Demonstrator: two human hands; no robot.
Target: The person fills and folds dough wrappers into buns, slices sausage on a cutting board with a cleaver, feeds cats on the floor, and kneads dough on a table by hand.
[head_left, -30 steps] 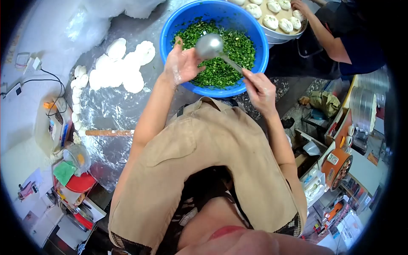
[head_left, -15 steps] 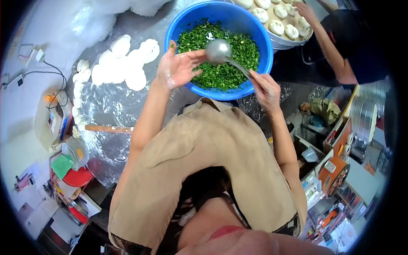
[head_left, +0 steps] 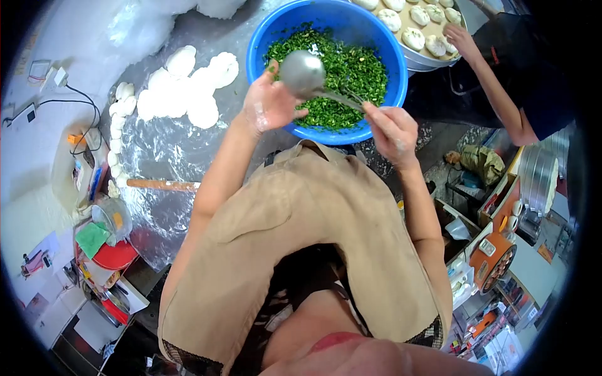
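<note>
A metal ladle (head_left: 302,74) is tilted above the blue basin, its rounded bowl toward the left and its handle running down to the right. My right hand (head_left: 395,131) is closed around that handle near the basin's right rim. My left hand (head_left: 269,105) is open, palm turned up beside the ladle's bowl, which hides some of its fingers; whether they touch cannot be told. Flour dusts the wrist. Chopped greens (head_left: 348,69) fill the bottom of the blue basin (head_left: 397,81) under both hands.
To the left, flat dough rounds (head_left: 182,91), a row of dough pieces (head_left: 115,144) and a rolling pin (head_left: 163,185) lie on the floured table (head_left: 157,219). At upper right, a co-worker's hand (head_left: 461,41) is over a steamer tray (head_left: 429,61) of filled buns.
The ladle has moved left, nearer my left palm, and its bowl looks larger. My right hand has shifted only slightly. The co-worker's hand has moved a little down and right.
</note>
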